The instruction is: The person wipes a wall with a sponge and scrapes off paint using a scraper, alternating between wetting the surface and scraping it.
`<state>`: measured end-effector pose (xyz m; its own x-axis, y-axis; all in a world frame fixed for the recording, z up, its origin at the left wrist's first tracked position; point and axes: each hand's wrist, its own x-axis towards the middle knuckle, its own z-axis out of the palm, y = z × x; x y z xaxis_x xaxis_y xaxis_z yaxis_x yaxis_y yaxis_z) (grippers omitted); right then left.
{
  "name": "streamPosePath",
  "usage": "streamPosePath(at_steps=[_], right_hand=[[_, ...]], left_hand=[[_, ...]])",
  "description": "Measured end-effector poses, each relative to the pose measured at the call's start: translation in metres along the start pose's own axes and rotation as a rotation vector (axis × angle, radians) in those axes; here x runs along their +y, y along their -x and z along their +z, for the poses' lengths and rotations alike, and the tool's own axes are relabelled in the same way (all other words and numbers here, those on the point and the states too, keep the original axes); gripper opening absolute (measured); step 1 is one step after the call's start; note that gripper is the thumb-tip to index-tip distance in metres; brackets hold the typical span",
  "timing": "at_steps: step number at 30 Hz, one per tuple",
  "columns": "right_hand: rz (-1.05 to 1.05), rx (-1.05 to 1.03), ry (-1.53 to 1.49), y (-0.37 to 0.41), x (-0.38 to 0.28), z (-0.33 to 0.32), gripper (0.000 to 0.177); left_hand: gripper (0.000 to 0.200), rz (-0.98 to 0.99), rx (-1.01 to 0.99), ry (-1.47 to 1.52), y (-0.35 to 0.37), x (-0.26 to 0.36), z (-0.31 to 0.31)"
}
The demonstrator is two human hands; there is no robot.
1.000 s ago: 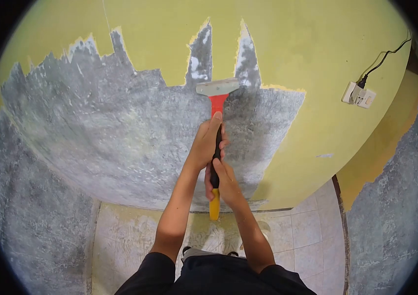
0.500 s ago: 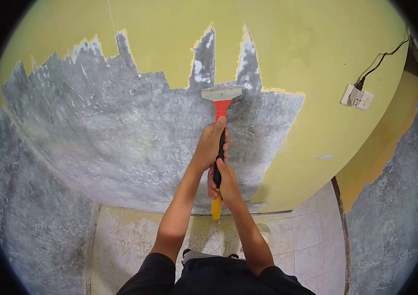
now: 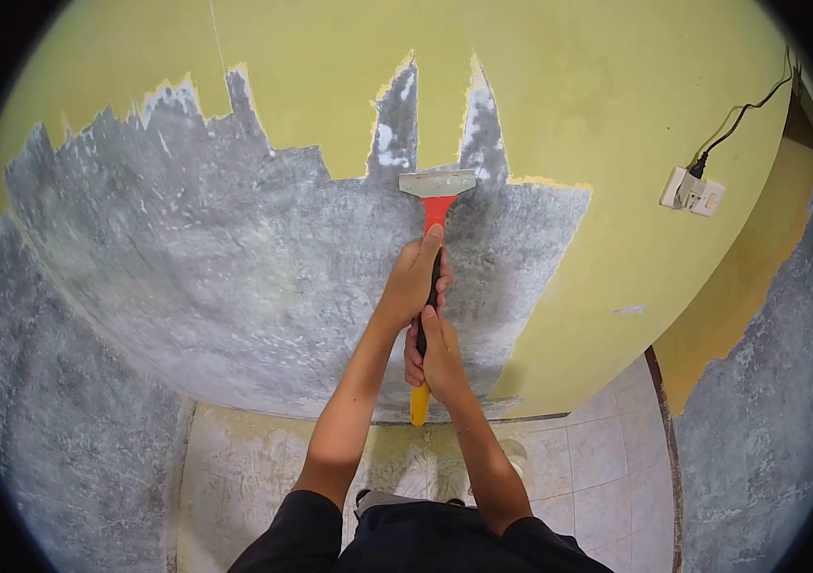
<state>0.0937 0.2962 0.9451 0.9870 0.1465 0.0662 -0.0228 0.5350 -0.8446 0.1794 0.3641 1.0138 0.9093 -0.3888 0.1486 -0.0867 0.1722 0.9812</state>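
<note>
A long-handled scraper (image 3: 437, 183) has a wide metal blade, a red neck and a black handle with a yellow end. Its blade lies against the wall at the lower edge of a yellow-green paint strip (image 3: 439, 105) between two bare grey spikes. My left hand (image 3: 413, 277) is closed round the upper handle, thumb along it near the red neck. Lower down, my right hand (image 3: 439, 358) wraps the handle just above the yellow end. Bare grey wall (image 3: 235, 248) spreads left of and below the blade.
At the right, a white socket (image 3: 693, 192) on the painted wall has a black cable (image 3: 741, 116) plugged in. The tiled floor (image 3: 598, 458) shows below, with pale residue near the wall's foot. Another partly bare wall (image 3: 770, 372) stands at the far right.
The scraper blade has shifted slightly to the right along the strip's lower edge, and my hands have moved a little with it. My grip looks the same.
</note>
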Motion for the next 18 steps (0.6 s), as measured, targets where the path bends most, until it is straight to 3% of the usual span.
streamPosePath(at_steps=[18], right_hand=[[-0.039, 0.071, 0.066, -0.01, 0.0081, 0.0011, 0.045]], left_hand=[[0.054, 0.047, 0.032, -0.053, -0.0034, 0.0015, 0.0007]])
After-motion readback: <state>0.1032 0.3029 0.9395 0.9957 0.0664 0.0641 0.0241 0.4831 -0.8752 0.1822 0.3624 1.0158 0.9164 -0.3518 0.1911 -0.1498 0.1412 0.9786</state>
